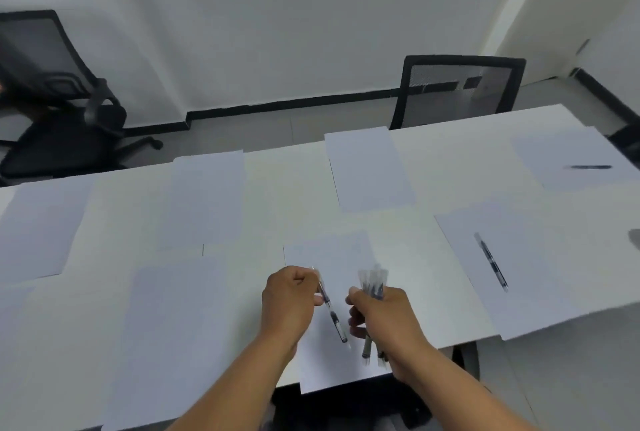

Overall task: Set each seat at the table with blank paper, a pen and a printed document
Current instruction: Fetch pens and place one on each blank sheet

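Note:
My left hand (289,299) pinches a single clear pen (334,318) above the blank sheet (332,257) at the near middle of the white table (277,181). Just to its right, my right hand (384,318) grips a bundle of several pens (372,283), their ends sticking out above and below the fist. Blank sheets lie at several seats. A pen (491,262) lies on the near right sheet (519,257), and another pen (588,167) lies on the far right sheet (561,157). No printed document is in view.
A black mesh chair (457,87) stands behind the table's far side. Another black office chair (52,101) stands away from the table at the left. A black chair seat (346,403) shows below the near edge, between my forearms.

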### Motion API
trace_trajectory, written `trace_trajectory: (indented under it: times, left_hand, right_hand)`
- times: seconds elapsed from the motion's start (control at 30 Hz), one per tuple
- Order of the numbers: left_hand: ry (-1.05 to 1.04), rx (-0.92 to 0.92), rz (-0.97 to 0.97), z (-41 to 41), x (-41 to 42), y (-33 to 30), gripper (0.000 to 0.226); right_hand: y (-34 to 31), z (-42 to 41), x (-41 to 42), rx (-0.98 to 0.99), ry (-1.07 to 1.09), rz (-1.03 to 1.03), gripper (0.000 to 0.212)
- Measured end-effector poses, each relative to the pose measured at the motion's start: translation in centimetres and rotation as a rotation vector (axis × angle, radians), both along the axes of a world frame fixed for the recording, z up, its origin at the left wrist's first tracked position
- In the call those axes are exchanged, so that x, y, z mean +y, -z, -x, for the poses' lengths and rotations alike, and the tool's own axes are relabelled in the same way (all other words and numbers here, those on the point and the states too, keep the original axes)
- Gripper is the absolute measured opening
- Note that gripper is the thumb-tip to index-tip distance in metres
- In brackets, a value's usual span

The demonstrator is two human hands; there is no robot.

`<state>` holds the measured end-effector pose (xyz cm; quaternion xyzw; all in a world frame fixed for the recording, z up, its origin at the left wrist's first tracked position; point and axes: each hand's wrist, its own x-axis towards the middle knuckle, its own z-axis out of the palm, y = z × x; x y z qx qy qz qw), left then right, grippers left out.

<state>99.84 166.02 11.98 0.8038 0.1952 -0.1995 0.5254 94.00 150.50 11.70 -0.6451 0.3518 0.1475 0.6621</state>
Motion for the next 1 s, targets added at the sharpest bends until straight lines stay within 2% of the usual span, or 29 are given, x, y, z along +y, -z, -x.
trace_trajectory:
  times: [0.1, 0.3, 0.63, 1.0]
  left_hand:
    - [0.021, 0.055, -0.024, -0.4, -0.1, 1.8, 0.022]
    - [0.036, 0.122, -0.095, -1.4, -0.6, 5.0, 0.016]
    - [0.058, 0.153, -0.216, -3.2, -1.1, 9.2, 0.035]
    - [0.103, 0.146, -0.276, -4.2, -1.1, 11.6, 0.033]
  right_hand:
    - [1.5, -0.1, -0.3, 0.051, 0.042, -0.02, 0.024]
    - [3.5, -0.5, -0.6, 0.118, -0.008, 0.014, 0.027]
    - [5.7, -1.6, -0.5, 0.174, -0.086, 0.033, 0.032]
    - [7.3, -1.9, -1.2, 0.188, -0.093, 0.03, 0.034]
